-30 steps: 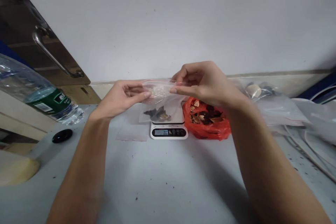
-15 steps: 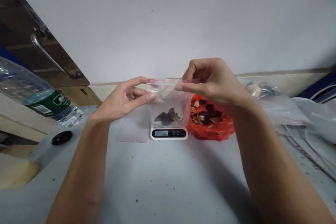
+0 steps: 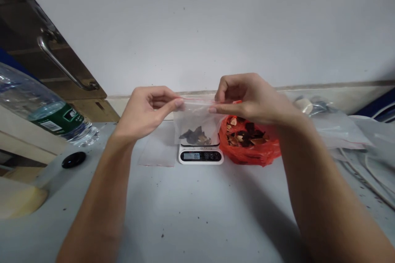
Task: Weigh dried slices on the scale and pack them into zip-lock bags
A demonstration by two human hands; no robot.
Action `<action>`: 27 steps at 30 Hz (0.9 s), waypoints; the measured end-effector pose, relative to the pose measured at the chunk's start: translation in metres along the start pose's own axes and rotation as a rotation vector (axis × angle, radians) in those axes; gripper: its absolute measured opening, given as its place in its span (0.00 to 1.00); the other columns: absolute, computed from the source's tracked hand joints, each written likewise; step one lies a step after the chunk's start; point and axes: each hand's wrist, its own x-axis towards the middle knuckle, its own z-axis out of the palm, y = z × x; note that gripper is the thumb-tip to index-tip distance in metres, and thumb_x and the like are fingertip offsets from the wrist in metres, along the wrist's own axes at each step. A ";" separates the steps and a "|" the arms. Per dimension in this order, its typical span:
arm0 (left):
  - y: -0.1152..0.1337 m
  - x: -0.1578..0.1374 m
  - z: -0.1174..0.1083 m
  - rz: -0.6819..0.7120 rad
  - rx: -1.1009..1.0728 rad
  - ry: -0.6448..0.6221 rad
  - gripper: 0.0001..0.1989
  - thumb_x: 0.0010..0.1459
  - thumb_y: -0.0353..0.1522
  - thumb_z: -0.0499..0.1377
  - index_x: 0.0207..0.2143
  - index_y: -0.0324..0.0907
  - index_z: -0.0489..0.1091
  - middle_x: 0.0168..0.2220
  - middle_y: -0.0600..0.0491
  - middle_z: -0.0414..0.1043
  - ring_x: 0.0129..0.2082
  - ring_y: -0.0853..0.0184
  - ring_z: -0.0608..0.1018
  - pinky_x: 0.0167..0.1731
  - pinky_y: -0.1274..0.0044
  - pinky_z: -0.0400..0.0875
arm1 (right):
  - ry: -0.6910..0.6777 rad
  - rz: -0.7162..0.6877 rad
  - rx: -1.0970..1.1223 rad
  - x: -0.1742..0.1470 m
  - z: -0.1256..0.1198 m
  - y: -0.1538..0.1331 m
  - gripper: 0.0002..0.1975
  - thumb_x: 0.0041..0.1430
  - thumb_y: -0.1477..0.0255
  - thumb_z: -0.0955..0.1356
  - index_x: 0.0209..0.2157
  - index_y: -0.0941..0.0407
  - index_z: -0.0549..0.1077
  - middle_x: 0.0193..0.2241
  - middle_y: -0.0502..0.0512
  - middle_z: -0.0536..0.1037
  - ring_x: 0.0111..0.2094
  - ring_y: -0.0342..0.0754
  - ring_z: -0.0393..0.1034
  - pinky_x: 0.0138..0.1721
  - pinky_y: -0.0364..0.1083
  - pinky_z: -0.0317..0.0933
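Note:
A clear zip-lock bag (image 3: 197,117) hangs between my hands, with dark dried pieces (image 3: 195,135) lying at its bottom. My left hand (image 3: 154,109) pinches the bag's top left corner between thumb and fingers. At the top right, my right hand (image 3: 243,96) pinches the red-lined zip edge. The bag is over a small white digital scale (image 3: 201,157) whose display reads 0.0; whether it touches the platform I cannot tell. Beside the scale, a red plastic bag (image 3: 251,152) holds more dried brown pieces, partly behind my right wrist.
Another flat clear zip-lock bag (image 3: 156,152) lies left of the scale. A large water bottle (image 3: 55,115) and a black oval object (image 3: 74,159) are at the left. Clear bags (image 3: 342,131) and white cables (image 3: 367,172) lie at the right. A wall (image 3: 197,28) rises behind.
My left hand has moved up to the bag's top edge. The bag's mouth, gaping before, is now drawn flatter and straighter, and the bag has lifted slightly. The display stays at 0.0.

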 end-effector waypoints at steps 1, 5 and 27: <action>0.001 0.000 0.001 0.000 0.013 0.001 0.10 0.60 0.40 0.68 0.30 0.45 0.80 0.33 0.52 0.86 0.37 0.60 0.87 0.39 0.74 0.83 | 0.007 -0.011 -0.030 0.000 0.001 -0.001 0.18 0.53 0.60 0.79 0.26 0.52 0.69 0.26 0.48 0.73 0.27 0.44 0.67 0.29 0.45 0.62; 0.003 -0.002 0.009 0.047 0.042 -0.001 0.10 0.61 0.41 0.68 0.30 0.46 0.81 0.33 0.53 0.86 0.38 0.60 0.87 0.42 0.74 0.83 | -0.018 -0.051 -0.121 0.003 0.009 -0.010 0.15 0.59 0.56 0.77 0.33 0.53 0.78 0.30 0.52 0.79 0.32 0.48 0.73 0.35 0.47 0.65; 0.011 -0.003 0.021 0.163 0.090 -0.104 0.11 0.62 0.39 0.61 0.31 0.45 0.79 0.30 0.53 0.83 0.34 0.62 0.82 0.33 0.74 0.75 | -0.088 -0.103 -0.024 0.005 0.014 -0.015 0.17 0.59 0.59 0.75 0.24 0.54 0.74 0.27 0.51 0.79 0.33 0.47 0.73 0.35 0.46 0.64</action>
